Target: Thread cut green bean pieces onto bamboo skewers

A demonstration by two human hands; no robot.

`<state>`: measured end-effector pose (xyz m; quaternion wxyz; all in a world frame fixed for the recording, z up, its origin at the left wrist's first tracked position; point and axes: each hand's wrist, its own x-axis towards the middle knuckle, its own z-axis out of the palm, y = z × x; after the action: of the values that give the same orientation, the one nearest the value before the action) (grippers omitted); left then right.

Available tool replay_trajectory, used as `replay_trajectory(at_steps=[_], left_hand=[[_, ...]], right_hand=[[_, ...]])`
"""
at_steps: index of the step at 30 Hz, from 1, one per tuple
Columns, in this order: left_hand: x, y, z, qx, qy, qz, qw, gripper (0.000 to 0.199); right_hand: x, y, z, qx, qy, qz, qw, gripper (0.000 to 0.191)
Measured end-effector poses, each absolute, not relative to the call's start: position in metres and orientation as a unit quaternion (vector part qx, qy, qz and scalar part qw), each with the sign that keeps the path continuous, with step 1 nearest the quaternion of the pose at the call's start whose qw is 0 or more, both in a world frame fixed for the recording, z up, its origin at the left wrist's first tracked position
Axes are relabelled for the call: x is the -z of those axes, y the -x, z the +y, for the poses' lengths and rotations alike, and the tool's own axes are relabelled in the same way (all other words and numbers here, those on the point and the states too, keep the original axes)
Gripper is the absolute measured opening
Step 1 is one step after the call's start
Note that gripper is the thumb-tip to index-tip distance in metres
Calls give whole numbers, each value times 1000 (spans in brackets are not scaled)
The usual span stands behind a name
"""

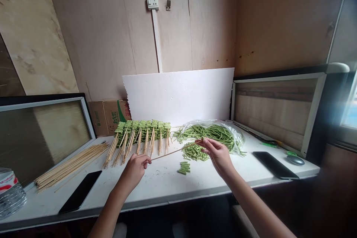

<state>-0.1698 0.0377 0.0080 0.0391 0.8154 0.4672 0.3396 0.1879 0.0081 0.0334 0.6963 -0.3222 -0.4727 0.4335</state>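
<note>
My left hand (136,168) is closed round one end of a thin bamboo skewer (167,154), which slants up to the right above the table. At its other end, the fingertips of my right hand (219,154) pinch a small green bean piece (202,139); whether the tip has pierced it I cannot tell. Below the skewer lie a short row of cut bean pieces (184,167) and a heap of cut pieces (193,151). Long green beans (212,134) rest in a clear plastic bag behind. Stacked skewers of green beans (143,128) stand at the back left, sticks toward me.
Loose bamboo skewers (72,161) lie at left, near a black phone (80,192) and a water bottle (11,193). At right are another dark phone (275,164) and a computer mouse (295,160). A white board (178,96) and a cardboard box (104,117) stand behind.
</note>
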Motion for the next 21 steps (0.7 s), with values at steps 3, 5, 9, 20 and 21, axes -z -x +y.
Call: replay_trajectory(at_steps=[3,5,9,20,21], left_hand=[[-10,168,36,-331,-816,469,67,35],[-13,165,32,-335,-810,472,96,33],[-19,158,26,-393,-776,471,150,25],[-4,155,34,-379,-791,476,66,31],[-3,154,33,-374,-792,477,69,31]], right_hand=[[-34,-189,8,-428,323,-477,696,36],[-38,-190,7,-420,328,-480,697,36],[-47,-194,1,-396,352,-471,705,36],[-37,-180,3,-413,339,-440,721,37],[-36,-180,3,-414,336,-438,723,37]])
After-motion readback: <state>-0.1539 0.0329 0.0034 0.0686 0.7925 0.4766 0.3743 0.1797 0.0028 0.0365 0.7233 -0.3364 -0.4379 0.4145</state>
